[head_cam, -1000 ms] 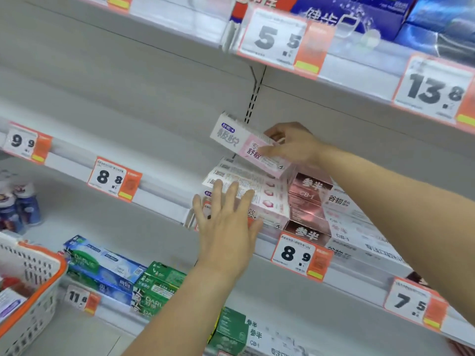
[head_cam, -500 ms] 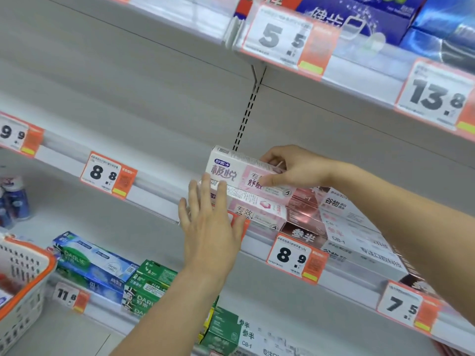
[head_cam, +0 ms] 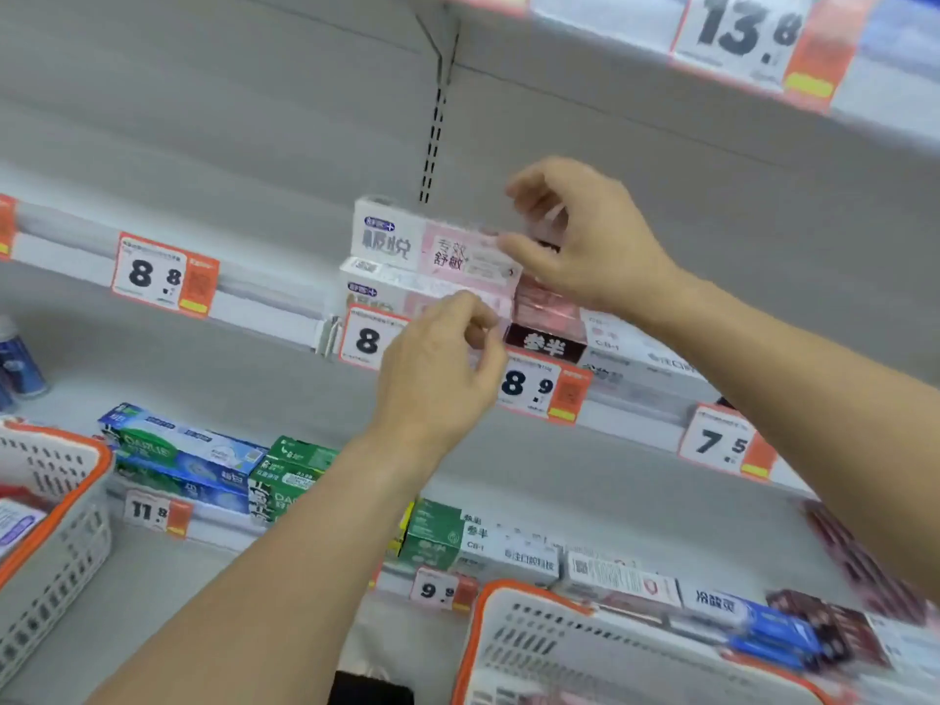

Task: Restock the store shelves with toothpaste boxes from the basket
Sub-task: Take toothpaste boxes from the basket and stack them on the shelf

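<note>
Item: pink-and-white toothpaste box (head_cam: 432, 241), long and flat, white at its left end with grey characters, pink toward the right with darker print, edges crisp. It is lying lengthwise on top of a matching box (head_cam: 407, 292) at the front of the middle shelf (head_cam: 264, 310), just left of a stack of dark-labelled boxes (head_cam: 547, 343); we judge it is being stacked face-out so the label reads from the aisle above the 8.9 price tag (head_cam: 541, 386). Our right hand (head_cam: 585, 241) is at the box's right end, thumb tip touching its front face, the other fingers curled loosely above; whether they are gripping or merely nudging it square, we cannot tell through the blur. Our left hand (head_cam: 437, 368) is hovering in front of the lower box, fingers curled inward and holding nothing that we can see, probably ready to steady the stack. Two grey baskets with orange rims are waiting below: one (head_cam: 66, 506) at the left, one (head_cam: 534, 648) at lower right, both holding further stock. Green and blue toothpaste boxes (head_cam: 203, 460) are sitting on the lower shelf.
</note>
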